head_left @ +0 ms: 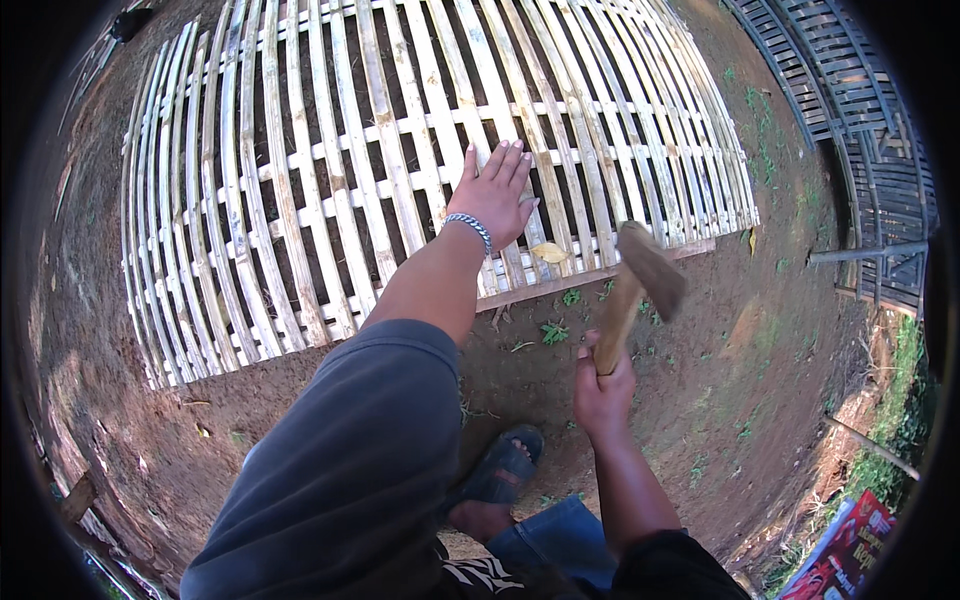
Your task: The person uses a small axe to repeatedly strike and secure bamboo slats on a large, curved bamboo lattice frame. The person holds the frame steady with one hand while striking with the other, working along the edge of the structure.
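My left hand [494,195] lies flat on a panel of pale bamboo slats [343,250], its fingers stretched out and a chain bracelet around the wrist. Long slats run away from me over several crosspieces. In my right hand [604,389] is a hatchet [625,305], gripped by its wooden handle and held up near the panel's front edge. The hatchet's dark head is slightly blurred by motion and stands apart from the slats in the picture. Just right of my left wrist, a dry yellow leaf [549,252] rests on the slats.
A wooden beam [560,284] runs along the panel's near edge. Bare brown soil [740,370] with small weeds surrounds it. My sandalled foot [500,470] is close below. A dark slatted bamboo structure [880,180] stands at right, with a red printed sheet [845,545] at lower right.
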Demonstrator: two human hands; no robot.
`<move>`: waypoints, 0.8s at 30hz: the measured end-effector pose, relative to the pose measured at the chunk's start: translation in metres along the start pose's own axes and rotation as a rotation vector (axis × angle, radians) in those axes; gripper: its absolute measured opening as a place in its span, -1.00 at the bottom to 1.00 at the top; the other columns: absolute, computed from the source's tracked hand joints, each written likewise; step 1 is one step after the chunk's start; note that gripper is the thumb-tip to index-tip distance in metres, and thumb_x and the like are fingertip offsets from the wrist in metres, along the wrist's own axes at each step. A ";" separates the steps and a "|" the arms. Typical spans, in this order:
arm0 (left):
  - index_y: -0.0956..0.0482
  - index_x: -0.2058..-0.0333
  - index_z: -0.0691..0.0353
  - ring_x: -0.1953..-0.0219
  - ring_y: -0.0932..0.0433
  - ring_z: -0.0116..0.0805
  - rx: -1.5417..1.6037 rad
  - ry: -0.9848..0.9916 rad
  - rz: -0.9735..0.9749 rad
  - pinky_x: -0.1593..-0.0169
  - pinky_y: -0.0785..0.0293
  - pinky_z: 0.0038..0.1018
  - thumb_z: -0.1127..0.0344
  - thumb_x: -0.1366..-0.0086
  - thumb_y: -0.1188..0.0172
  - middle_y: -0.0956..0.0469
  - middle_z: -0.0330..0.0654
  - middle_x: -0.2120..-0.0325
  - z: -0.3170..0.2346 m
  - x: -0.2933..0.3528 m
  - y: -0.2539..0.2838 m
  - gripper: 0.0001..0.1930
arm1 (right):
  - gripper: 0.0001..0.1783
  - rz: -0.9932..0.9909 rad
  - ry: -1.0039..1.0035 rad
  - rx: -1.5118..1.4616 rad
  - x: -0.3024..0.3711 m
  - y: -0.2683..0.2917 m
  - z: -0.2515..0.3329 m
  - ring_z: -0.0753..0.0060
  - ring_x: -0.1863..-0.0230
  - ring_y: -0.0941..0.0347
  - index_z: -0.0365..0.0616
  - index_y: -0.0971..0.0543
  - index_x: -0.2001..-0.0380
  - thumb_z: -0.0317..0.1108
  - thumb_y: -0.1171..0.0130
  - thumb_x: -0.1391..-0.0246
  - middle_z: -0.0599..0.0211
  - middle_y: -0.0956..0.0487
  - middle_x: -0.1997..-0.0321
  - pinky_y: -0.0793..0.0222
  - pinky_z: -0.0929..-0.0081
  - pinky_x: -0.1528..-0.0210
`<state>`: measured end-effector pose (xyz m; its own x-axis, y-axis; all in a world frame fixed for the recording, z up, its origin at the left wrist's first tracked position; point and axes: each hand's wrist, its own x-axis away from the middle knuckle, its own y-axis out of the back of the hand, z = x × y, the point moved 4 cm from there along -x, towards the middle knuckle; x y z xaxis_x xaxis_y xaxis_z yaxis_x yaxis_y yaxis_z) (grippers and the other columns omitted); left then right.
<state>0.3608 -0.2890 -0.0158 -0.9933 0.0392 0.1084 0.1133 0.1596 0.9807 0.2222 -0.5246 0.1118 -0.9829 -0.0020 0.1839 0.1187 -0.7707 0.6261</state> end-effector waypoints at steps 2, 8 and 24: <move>0.06 -0.52 0.12 -0.59 0.18 -0.24 -0.002 -0.008 0.005 -0.57 0.35 0.05 -0.12 -0.55 0.34 0.13 -0.16 -0.56 -0.005 -0.003 0.002 -0.29 | -0.75 -0.051 0.073 -0.101 0.002 0.002 -0.020 -0.08 0.14 -0.67 -0.18 -0.61 0.09 -0.42 -0.19 -0.15 -0.10 -0.67 0.24 -0.53 0.19 0.07; 0.06 -0.53 0.11 -0.59 0.18 -0.25 0.026 -0.006 0.013 -0.57 0.36 0.03 -0.13 -0.55 0.33 0.13 -0.18 -0.57 -0.006 -0.001 0.002 -0.29 | -0.74 0.314 -0.264 0.333 0.013 -0.016 -0.091 -0.02 0.15 -0.68 -0.17 -0.61 0.07 -0.41 -0.18 -0.18 -0.03 -0.68 0.25 -0.53 0.20 0.05; 0.03 -0.52 0.13 -0.59 0.17 -0.25 0.042 -0.014 -0.005 -0.57 0.34 0.04 -0.12 -0.55 0.33 0.11 -0.16 -0.56 -0.007 -0.004 0.006 -0.29 | -0.69 0.323 -0.180 0.824 -0.007 0.026 -0.101 -0.26 0.22 -0.62 -0.10 -0.52 0.03 -0.42 -0.19 -0.13 -0.12 -0.65 0.26 -0.50 -0.13 0.18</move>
<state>0.3653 -0.2949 -0.0094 -0.9936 0.0519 0.1007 0.1092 0.2007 0.9735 0.2178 -0.6088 0.0506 -0.8557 0.0141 0.5173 0.5161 -0.0493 0.8551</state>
